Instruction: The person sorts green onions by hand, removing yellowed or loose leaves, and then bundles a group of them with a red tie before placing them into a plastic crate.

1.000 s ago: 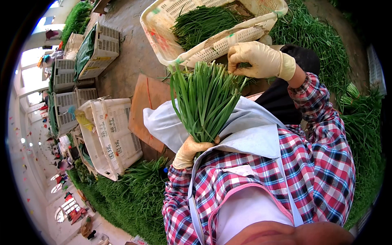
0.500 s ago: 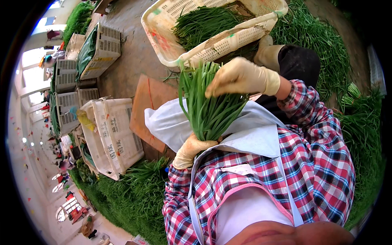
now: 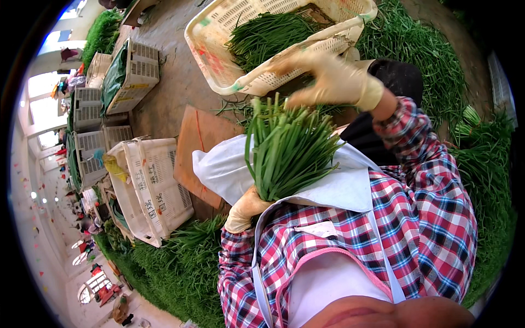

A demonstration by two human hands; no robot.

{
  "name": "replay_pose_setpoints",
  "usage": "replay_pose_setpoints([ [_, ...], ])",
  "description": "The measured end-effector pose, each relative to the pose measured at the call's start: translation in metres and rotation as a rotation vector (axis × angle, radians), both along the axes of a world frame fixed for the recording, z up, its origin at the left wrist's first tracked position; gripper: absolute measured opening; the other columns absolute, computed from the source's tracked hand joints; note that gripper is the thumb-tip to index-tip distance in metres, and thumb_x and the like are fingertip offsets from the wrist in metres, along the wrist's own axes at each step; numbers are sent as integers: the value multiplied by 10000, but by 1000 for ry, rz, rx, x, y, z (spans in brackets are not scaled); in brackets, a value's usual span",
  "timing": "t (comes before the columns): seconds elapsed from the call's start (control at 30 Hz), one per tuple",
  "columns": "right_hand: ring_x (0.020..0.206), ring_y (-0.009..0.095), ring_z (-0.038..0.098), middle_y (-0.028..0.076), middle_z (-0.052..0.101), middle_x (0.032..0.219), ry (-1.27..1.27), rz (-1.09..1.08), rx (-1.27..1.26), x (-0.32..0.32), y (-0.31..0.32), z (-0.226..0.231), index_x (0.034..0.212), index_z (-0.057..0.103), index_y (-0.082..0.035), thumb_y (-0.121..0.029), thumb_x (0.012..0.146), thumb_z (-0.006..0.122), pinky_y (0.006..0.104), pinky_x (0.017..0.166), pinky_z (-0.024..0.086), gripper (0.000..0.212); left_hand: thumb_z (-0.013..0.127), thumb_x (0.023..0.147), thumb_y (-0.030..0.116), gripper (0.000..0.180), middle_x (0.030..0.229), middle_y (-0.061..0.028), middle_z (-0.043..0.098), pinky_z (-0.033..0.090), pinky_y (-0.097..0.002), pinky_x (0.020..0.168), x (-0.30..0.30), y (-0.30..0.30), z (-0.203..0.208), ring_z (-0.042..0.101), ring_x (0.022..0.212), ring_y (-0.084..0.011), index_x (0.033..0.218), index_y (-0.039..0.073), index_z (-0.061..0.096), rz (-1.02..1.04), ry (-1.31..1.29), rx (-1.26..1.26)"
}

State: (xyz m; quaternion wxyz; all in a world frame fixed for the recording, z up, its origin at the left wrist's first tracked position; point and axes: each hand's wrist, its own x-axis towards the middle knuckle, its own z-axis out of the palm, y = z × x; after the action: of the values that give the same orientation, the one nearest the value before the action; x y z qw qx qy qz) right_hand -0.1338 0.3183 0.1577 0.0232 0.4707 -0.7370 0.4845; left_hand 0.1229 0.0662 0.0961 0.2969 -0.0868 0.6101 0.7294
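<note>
Left hand clasps greens by their low end, mid-frame; right hand, upper centre, blurs, its grip impossible to tell; fanned greens could spill if the left grip slackens.

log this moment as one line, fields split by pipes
left hand: gripping green bunch | right hand: blurred, open, near bunch tops | cream crate: greens inside | brown board: left of bunch
</note>
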Motion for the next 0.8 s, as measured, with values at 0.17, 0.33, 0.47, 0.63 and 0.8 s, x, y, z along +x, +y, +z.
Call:
replay_pose_setpoints([
  [0.17,856,140,654,59,697,905,-475,365,87,18,-16,8,1298,608,-35,-65,840,725,283,801,523,474,812,780,113,643,1272,-82,627,453,-325,994,-3,-1,1,571,1133,-159,1348,26,521,-72,85,-69],
  [0.33,765,118,620,50,704,919,-476,385,-130,-7,10,-1,1062,701,12,-43,930,633,259,699,512,159,814,769,138,578,1230,-94,651,469,-332,966,1,-6,6,589,1101,-166,1284,28,576,-105,32,-153],
  [0.47,653,0,479,-25,731,984,-556,48,-87,-36,39,10,1203,701,-102,-223,980,614,168,580,424,268,799,777,133,533,1207,-100,660,474,-332,953,-2,-7,1,601,1079,-178,1258,28,593,-146,62,-152],
  [0.63,751,70,623,38,705,1124,-794,477,61,18,-3,-1,1199,671,-16,-158,894,719,220,662,516,340,783,790,145,523,1151,-103,681,486,-337,924,-6,-6,1,623,1027,-193,1266,45,588,-141,145,-191],
  [0.8,807,139,650,66,732,962,-741,492,247,17,4,-3,1049,723,-9,-142,860,726,301,742,524,231,746,833,127,604,1074,-118,709,512,-321,857,-18,-23,25,670,979,-203,1379,50,501,-366,218,-667],
])
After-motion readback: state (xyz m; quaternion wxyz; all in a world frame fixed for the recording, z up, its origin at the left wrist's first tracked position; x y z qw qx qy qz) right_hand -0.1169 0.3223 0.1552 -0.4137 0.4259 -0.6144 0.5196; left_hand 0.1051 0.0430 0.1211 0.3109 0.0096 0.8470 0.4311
